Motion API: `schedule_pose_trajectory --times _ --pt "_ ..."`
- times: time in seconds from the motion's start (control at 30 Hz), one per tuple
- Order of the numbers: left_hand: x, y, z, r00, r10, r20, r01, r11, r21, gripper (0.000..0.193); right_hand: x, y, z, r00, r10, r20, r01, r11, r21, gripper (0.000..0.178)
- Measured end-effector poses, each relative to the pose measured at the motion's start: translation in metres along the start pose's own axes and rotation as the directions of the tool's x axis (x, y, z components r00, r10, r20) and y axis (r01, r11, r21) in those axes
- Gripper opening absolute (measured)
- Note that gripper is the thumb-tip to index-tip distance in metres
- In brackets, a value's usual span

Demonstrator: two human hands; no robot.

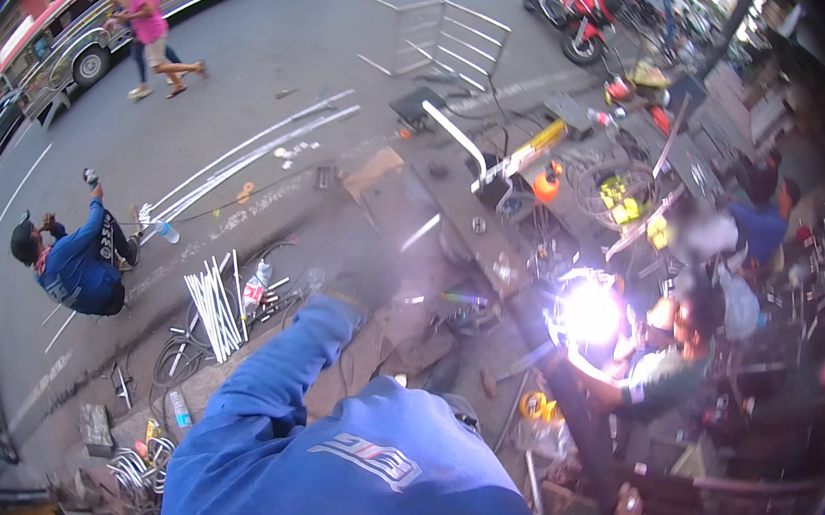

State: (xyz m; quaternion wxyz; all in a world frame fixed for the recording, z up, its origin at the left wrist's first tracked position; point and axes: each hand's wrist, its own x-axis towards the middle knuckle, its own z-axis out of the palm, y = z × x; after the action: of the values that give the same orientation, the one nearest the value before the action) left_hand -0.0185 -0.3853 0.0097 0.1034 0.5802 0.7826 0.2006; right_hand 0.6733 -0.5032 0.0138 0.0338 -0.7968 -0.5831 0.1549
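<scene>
My left arm in a blue sleeve reaches forward, and my left hand (371, 268) is a dark, gloved-looking blur. Its fingers are smeared, so what it holds, if anything, does not show. A short pale metal strip (422, 231) lies just to its right. Low on the right, my right hand (627, 508) is closed at the near end of a long dark metal bar (588, 427). Beyond the bar's far end glares a white welding arc (590, 311), which hides the work there. A co-worker's bare arm (595, 382) reaches in beside the glare.
White rods (216, 307) and a plastic bottle (257, 283) lie left of my arm. Coiled cables (621, 189) and an orange bottle (547, 182) are ahead. A crouching co-worker (85, 268) is at the left. A metal frame (441, 37) stands on the road.
</scene>
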Motion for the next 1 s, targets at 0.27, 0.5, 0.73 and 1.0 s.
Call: schedule_pose_trajectory --times 0.27,0.5,0.73,1.0 --pt "0.009 -0.011 0.002 0.991 0.111 -0.079 -0.117 0.991 -0.071 0.034 -0.050 -0.028 0.004 0.975 0.099 -0.201 -0.113 0.992 -0.059 0.060" --pt "0.025 -0.011 0.005 0.990 0.138 -0.026 -0.137 0.989 0.054 0.038 -0.144 -0.068 0.016 0.949 0.095 -0.300 -0.109 0.994 -0.028 0.054" --pt "0.036 -0.007 0.002 0.992 0.102 0.075 -0.108 0.991 0.080 0.042 -0.139 -0.078 0.019 0.914 0.228 -0.335 -0.265 0.962 -0.069 0.055" --pt "0.040 -0.010 0.009 0.996 0.084 0.029 -0.085 0.996 0.023 0.040 -0.140 -0.082 0.021 0.898 0.234 -0.371 -0.285 0.955 -0.087 0.056"
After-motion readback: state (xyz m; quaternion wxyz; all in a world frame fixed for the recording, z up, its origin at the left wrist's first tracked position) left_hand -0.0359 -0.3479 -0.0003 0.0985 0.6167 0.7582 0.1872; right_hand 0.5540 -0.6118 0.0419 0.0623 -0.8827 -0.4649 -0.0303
